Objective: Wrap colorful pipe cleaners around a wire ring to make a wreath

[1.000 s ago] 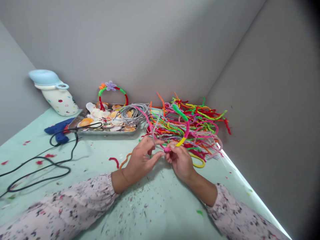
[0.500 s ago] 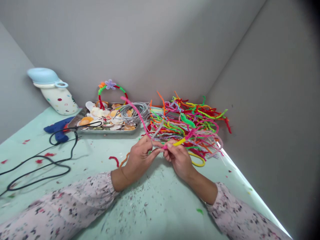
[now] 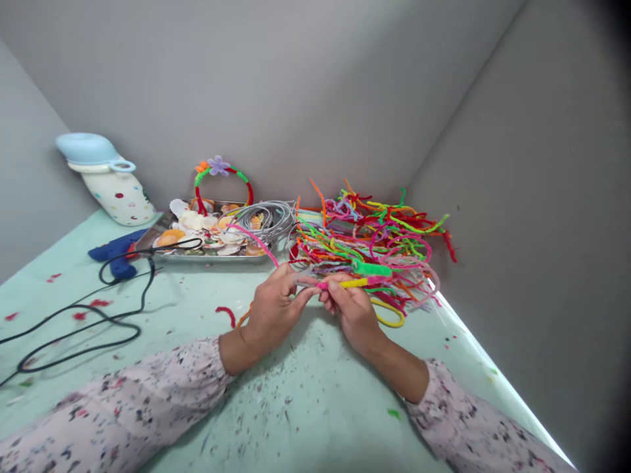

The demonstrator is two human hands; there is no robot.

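Between both hands runs a thin rod wrapped with yellow and pink pipe cleaner [image 3: 353, 283]. My right hand [image 3: 351, 309] pinches it near its left end, fingers closed. Closed as well, my left hand [image 3: 279, 299] pinches the loose pink pipe cleaner [image 3: 256, 238] right where it meets the wrapping; its free tail points up and left toward the tray. A grey strip, perhaps bare wire, shows by the left fingers. A green fuzzy piece [image 3: 371, 269] lies just above the wrapped rod; whether it is joined to it I cannot tell.
Behind my right hand spreads a pile of colourful pipe cleaners [image 3: 414, 223]. A metal tray [image 3: 211, 260] holds shells, a grey wire coil [image 3: 273, 220] and a pipe-cleaner hoop with flowers [image 3: 218, 165]. At left are a blue glue gun [image 3: 118, 253], its black cord [image 3: 138, 328] and a bottle [image 3: 116, 190].
The pink tail has swung down and left, lower over the tray. The wrapped rod has tipped from slanting to nearly level, and the green piece now lies flatter. Both hands stay nearly in place.
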